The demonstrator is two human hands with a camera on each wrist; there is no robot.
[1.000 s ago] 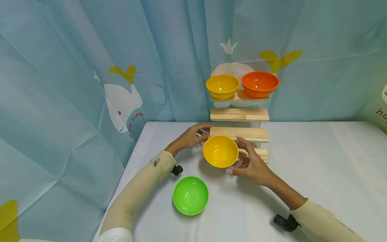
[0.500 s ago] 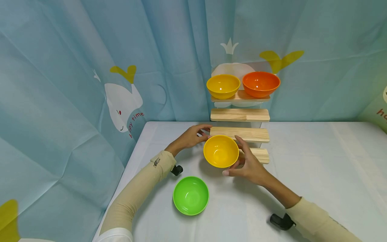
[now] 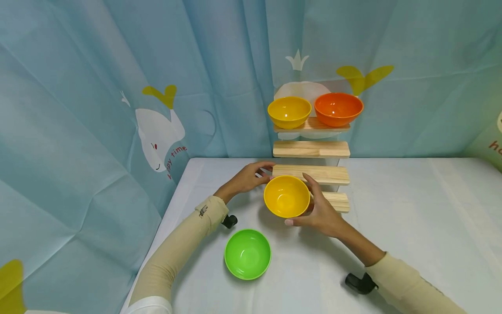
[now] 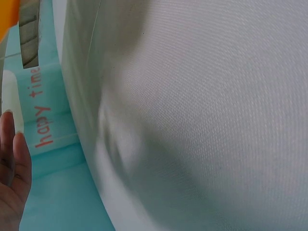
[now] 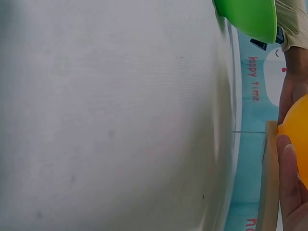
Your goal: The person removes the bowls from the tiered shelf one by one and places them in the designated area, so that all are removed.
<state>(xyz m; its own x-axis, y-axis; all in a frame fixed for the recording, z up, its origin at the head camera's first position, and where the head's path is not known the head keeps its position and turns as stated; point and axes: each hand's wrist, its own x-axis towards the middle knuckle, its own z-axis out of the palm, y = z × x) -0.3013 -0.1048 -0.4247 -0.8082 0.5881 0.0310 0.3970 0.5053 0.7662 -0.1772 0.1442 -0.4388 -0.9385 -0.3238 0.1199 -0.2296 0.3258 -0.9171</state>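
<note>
A yellow bowl [image 3: 286,196] stands at the left end of the lowest step of a wooden stepped rack [image 3: 313,173]. My right hand [image 3: 323,216] curves round its right side, thumb along the front and fingers behind; the right wrist view shows the thumb [image 5: 288,178] right at the bowl's wall. My left hand [image 3: 251,176] is at the rack's left side, fingertips by the end of the second step and close to the bowl's rim. In the left wrist view its fingers [image 4: 21,163] are mostly straight. Nearer, a green bowl [image 3: 248,254] rests on the white tablecloth.
On the rack's top step sit another yellow bowl [image 3: 289,112] and an orange bowl [image 3: 338,109]. The step below them [image 3: 311,149] bears nothing. A blue curtain [image 3: 227,78] with whale prints hangs behind and to the left of the table [image 3: 412,218].
My right hand has moved left and closed in round the yellow bowl, its thumb sliding along the front. My left hand and all the bowls stay where they were.
</note>
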